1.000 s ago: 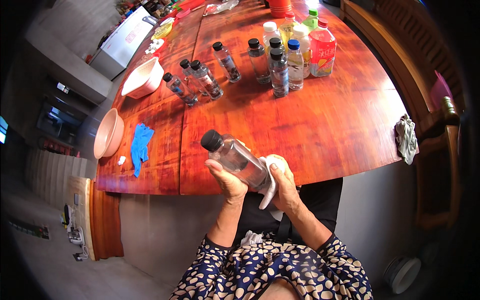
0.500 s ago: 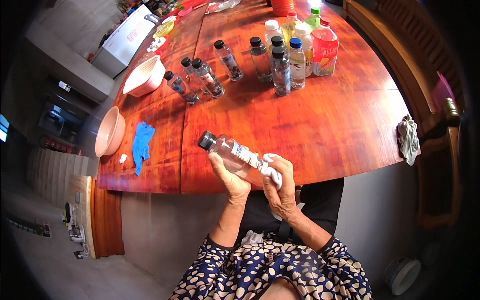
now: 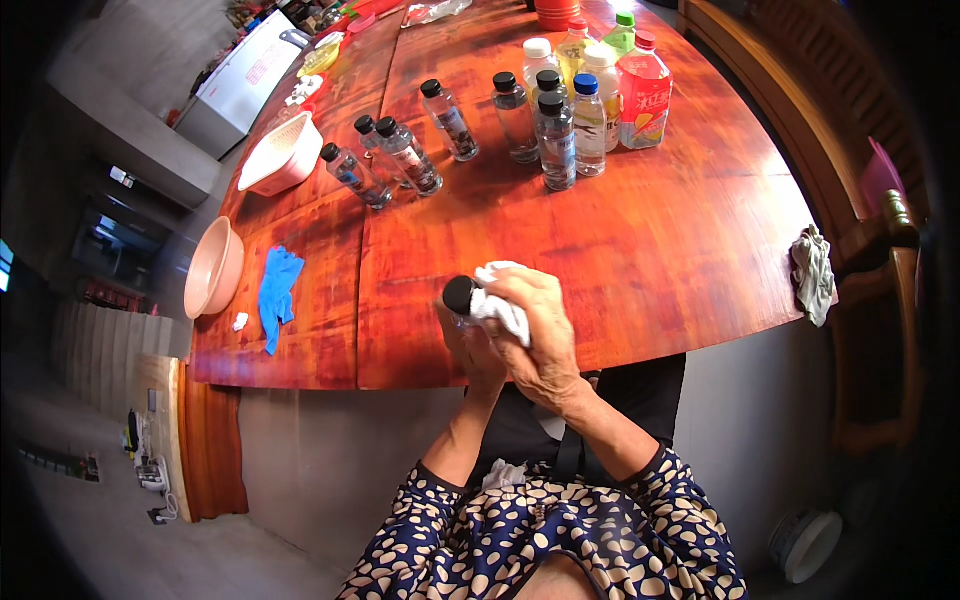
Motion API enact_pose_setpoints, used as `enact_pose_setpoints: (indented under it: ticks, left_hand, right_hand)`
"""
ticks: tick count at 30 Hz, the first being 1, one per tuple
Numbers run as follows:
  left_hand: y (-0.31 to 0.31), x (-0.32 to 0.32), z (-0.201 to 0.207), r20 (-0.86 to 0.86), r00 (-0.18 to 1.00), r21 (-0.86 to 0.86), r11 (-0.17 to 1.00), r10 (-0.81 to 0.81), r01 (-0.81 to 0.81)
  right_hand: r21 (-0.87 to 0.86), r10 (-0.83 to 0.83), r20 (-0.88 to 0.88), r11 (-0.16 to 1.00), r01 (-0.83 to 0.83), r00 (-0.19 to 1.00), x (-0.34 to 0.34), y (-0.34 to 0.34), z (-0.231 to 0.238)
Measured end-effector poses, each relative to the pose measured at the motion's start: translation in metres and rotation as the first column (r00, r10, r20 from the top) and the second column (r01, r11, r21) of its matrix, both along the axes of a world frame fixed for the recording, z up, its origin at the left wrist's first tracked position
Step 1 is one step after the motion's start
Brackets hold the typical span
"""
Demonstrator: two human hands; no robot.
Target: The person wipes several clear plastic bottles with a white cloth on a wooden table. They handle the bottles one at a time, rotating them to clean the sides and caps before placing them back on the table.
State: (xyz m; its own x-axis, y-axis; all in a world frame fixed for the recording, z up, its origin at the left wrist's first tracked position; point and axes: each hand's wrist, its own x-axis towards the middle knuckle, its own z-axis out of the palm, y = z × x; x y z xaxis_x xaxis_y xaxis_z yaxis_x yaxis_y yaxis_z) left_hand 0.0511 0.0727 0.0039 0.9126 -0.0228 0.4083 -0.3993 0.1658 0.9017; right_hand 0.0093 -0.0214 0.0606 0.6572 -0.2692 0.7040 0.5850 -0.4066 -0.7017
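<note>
Since the earlier frames the clear bottle [image 3: 462, 300] has swung up, so its black cap now faces the camera and the body is hidden. It sits at the frame's centre, over the near edge of the red wooden table [image 3: 640, 250]. The right hand [image 3: 535, 335] presses a white cloth [image 3: 497, 300] around it; the left hand [image 3: 470, 350] grips it from below. More bottles [image 3: 555, 110] stand at upper centre, a blue glove [image 3: 277, 292] lies at left, and a grey rag [image 3: 812, 272] at the right edge.

Glossy red-brown wood table [image 3: 640, 250], clear smooth plastic bottle [image 3: 463, 303] with matt black cap, soft white cloth [image 3: 500, 305], blue rubbery glove [image 3: 277, 293].
</note>
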Motion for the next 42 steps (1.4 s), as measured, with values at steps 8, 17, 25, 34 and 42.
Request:
enact_pose_setpoints:
  ticks: [8, 17, 25, 34, 42]
  left_hand:
    - [-0.001, 0.005, -0.022, 0.206, 0.976, 0.064, 0.994, 0.077, -0.092]
    - [-0.006, 0.011, -0.021, 0.277, 0.951, 0.176, 0.966, 0.136, -0.190]
    - [0.020, 0.008, -0.001, 0.184, 0.981, 0.373, 0.919, 0.062, -0.129]
    - [0.030, 0.004, 0.033, 0.262, 0.964, 0.551, 0.828, -0.051, -0.106]
    - [0.027, 0.000, 0.037, -0.044, 0.988, 0.341, 0.928, -0.145, 0.151]
  right_hand:
    - [0.544, 0.423, -0.288, 0.811, -0.217, 0.859, 0.009, -0.011, -0.021]
    - [0.144, -0.091, -0.375, 0.977, 0.155, 0.922, -0.001, 0.006, -0.081]
    - [-0.435, -0.225, -0.480, 0.900, -0.007, 0.848, -0.022, -0.019, -0.097]
    - [0.170, 0.165, -0.172, 0.976, -0.136, 0.971, 0.018, -0.009, -0.028]
    - [0.296, 0.138, -0.409, 0.955, -0.012, 0.902, 0.022, -0.004, -0.089]
